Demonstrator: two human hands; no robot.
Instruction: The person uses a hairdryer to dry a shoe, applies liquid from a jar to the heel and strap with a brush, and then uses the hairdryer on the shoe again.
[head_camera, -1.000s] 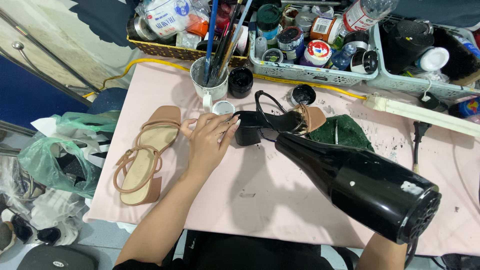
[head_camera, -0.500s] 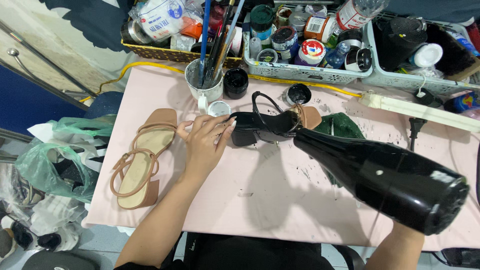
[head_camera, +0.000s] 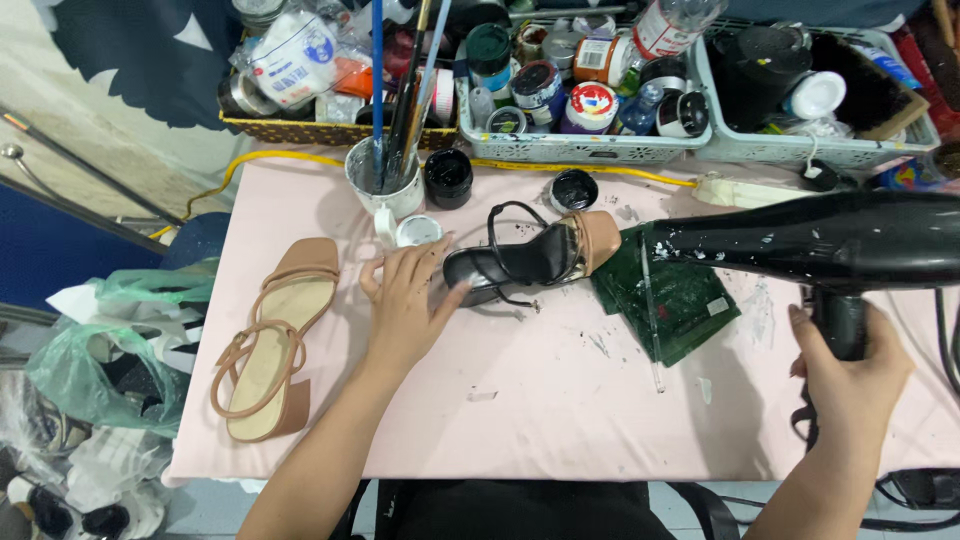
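My right hand (head_camera: 850, 375) is nearest me, at the table's right edge, fingers wrapped tight round the handle of the black hair dryer (head_camera: 830, 240), whose nozzle points left toward the sandal I am working on. My left hand (head_camera: 408, 300) lies flat on the pink tabletop (head_camera: 520, 400), fingers spread and closed on nothing, the fingertips pressing the heel end of the half-blackened sandal (head_camera: 525, 258) near the middle of the table. Its toe end is still tan and rests just beside a dark green cloth (head_camera: 670, 300). The matching tan sandal (head_camera: 270, 340) lies well apart by the left edge.

Toward the far edge stand a cup of brushes (head_camera: 385, 180) and a small open black jar (head_camera: 448, 178), then baskets crowded with paint pots (head_camera: 575, 100).

I judge the risks to be these: the hot air reaching my left fingertips, wet black smearing onto my skin or the tan toe, and the dryer's cord catching things at the right edge.
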